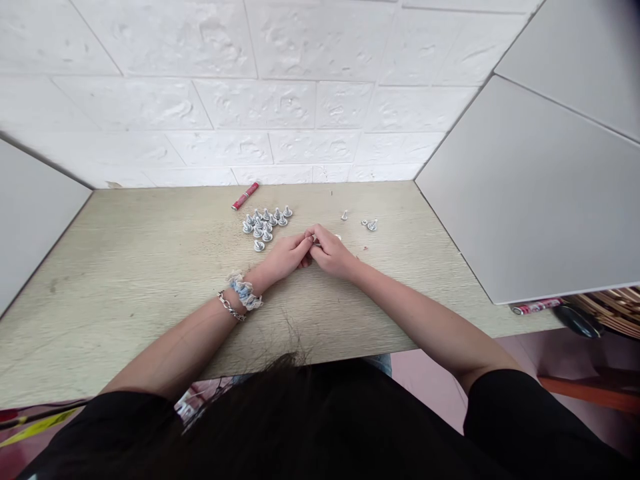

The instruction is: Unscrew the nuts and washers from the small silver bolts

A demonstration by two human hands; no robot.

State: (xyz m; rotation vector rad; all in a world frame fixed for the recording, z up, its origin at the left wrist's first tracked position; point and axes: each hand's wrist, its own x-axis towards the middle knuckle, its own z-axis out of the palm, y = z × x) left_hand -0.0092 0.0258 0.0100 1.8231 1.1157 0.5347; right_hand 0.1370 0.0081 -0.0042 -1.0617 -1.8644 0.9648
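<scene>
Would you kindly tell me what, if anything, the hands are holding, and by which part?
The left hand and right hand hold a small metal piece between them; it is mostly hidden, so which part they grip cannot be told.

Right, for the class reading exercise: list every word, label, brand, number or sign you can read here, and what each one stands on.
No text is readable.
Red tube on the table: pale marks, too small to read.
Red-and-white tube at the right: printed pattern, too small and blurred.
Yellow strip at lower left: any marks too blurred.
Patterned patch at lower left: letter-like shapes, not legible.
</scene>
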